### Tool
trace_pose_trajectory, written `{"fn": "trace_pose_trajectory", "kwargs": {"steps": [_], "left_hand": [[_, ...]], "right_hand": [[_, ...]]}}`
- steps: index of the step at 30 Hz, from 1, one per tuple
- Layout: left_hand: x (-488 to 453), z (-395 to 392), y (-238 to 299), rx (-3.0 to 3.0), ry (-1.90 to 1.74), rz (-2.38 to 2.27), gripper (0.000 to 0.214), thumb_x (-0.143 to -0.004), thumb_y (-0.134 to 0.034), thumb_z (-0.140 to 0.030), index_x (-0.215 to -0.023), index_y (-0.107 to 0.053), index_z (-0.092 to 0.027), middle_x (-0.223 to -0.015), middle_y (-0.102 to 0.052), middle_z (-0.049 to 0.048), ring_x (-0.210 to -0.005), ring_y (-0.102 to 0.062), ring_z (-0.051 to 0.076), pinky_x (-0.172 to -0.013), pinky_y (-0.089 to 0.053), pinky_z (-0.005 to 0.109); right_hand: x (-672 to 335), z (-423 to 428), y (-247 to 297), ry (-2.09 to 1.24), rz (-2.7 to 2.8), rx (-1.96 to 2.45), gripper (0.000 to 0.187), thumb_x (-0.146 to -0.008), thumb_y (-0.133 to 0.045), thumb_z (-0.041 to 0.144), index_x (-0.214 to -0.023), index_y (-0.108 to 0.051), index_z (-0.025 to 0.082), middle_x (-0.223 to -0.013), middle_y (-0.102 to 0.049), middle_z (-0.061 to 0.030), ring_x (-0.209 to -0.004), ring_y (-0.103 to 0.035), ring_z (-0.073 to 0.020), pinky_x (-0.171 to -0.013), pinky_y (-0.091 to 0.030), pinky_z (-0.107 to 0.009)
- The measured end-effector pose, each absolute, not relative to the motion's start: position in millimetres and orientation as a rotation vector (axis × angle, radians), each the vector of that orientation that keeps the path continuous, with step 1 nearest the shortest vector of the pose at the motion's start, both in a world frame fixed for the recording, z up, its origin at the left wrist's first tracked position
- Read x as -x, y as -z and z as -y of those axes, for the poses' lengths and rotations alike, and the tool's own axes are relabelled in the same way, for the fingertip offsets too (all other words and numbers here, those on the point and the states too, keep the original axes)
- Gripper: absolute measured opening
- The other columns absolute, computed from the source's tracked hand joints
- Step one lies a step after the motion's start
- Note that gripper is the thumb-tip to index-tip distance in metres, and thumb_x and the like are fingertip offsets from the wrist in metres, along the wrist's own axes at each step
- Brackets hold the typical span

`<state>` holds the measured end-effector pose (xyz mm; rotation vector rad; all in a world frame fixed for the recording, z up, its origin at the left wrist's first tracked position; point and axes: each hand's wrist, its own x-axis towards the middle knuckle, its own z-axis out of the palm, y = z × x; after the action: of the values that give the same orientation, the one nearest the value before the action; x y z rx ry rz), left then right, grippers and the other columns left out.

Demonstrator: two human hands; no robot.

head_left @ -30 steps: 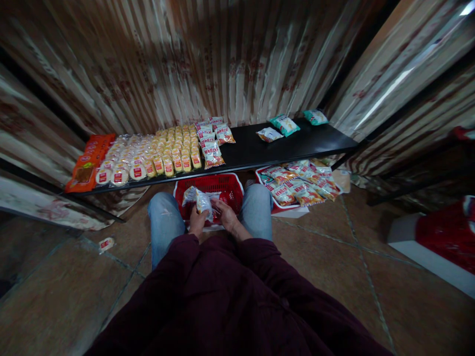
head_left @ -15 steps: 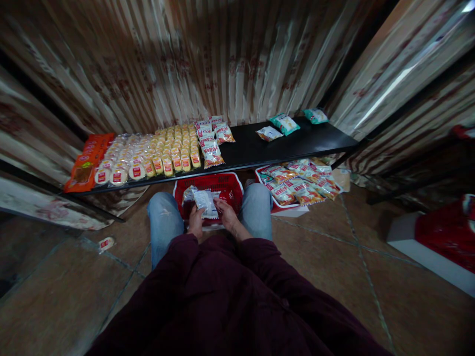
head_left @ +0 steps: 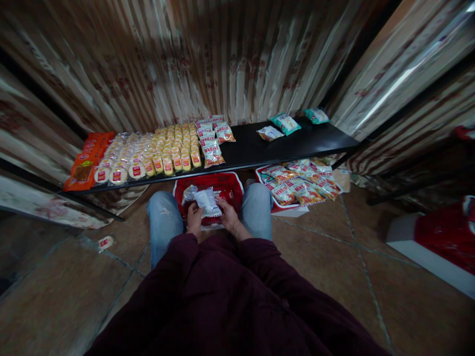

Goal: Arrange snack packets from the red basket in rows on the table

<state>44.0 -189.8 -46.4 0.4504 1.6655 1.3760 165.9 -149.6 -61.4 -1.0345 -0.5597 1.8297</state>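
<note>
Between my knees, a white snack packet [head_left: 208, 201] is held over the red basket [head_left: 237, 184], its printed back facing up. My left hand [head_left: 194, 218] is closed on the packet's left edge, and my right hand [head_left: 227, 212] pinches its right edge. Another packet [head_left: 189, 194] lies in the basket just behind and to the left. Part of the basket's inside is hidden by the packet and my hands.
Ahead stands a low black shelf [head_left: 245, 148] with rows of wrapped cakes [head_left: 174, 148], an orange bag [head_left: 87, 160] and several snack packets [head_left: 212, 151]. A second basket [head_left: 276, 205] full of packets sits right of my knee. One wrapped cake [head_left: 106, 243] lies on the floor.
My hands have shifted very slightly, with the right fingers a little further along the packet's edge. The packet stays over the basket, and the rest looks the same.
</note>
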Motion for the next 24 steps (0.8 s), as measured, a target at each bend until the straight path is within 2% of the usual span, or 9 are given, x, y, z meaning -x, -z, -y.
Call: {"fn": "trace_pose_trajectory", "kwargs": {"steps": [3,7,13,19,24], "left_hand": [[-41.2,188.9,54.0,-0.555,-1.393,-1.755,0.049,-0.069,-0.064,-0.016,-0.117,-0.054,-0.018,-0.094,-0.067,0.0071,-0.085,-0.064,0.016,-0.081,-0.049,0.03],[-38.0,189.2,61.8,-0.688,-1.34,-1.832,0.033,-0.072,-0.06,-0.015,-0.105,-0.061,-0.019,-0.091,-0.067,0.0053,-0.081,-0.063,0.015,-0.077,-0.049,0.028],[-35.9,187.9,63.7,-0.679,-1.348,-1.849,0.021,-0.078,-0.057,-0.025,-0.097,-0.066,-0.02,-0.096,-0.069,0.0049,-0.092,-0.062,0.017,-0.086,-0.046,0.028],[-38.3,188.6,65.5,-0.658,-1.357,-1.723,0.034,-0.076,-0.063,-0.042,-0.097,-0.066,-0.016,-0.097,-0.069,0.0069,-0.093,-0.062,0.018,-0.087,-0.045,0.029],[-39.8,187.7,69.8,-0.626,-1.381,-1.609,0.042,-0.07,-0.07,-0.04,-0.102,-0.064,-0.014,-0.096,-0.069,0.0087,-0.089,-0.064,0.018,-0.083,-0.048,0.03]], "right_hand": [[-165.7,150.3,56.4,-1.829,0.526,1.013,0.036,-0.059,-0.069,0.034,-0.093,-0.068,0.025,-0.103,-0.071,-0.0014,-0.107,-0.06,-0.0257,-0.08,-0.049,-0.037],[-165.7,151.8,51.1,-1.852,0.475,1.009,0.035,-0.056,-0.071,0.032,-0.09,-0.07,0.024,-0.104,-0.071,-0.0017,-0.107,-0.059,-0.0266,-0.073,-0.049,-0.034],[-167.4,154.0,47.9,-1.871,0.494,1.025,0.032,-0.063,-0.065,0.036,-0.092,-0.07,0.025,-0.106,-0.072,-0.0004,-0.109,-0.059,-0.0249,-0.075,-0.047,-0.034],[-168.6,156.0,44.3,-1.872,0.548,0.992,0.029,-0.063,-0.065,0.035,-0.091,-0.071,0.028,-0.11,-0.07,0.0017,-0.114,-0.055,-0.0223,-0.085,-0.044,-0.033],[-168.4,156.4,45.5,-1.887,0.569,0.987,0.028,-0.066,-0.064,0.035,-0.092,-0.071,0.029,-0.113,-0.069,0.0026,-0.116,-0.053,-0.0213,-0.09,-0.043,-0.033]]}}
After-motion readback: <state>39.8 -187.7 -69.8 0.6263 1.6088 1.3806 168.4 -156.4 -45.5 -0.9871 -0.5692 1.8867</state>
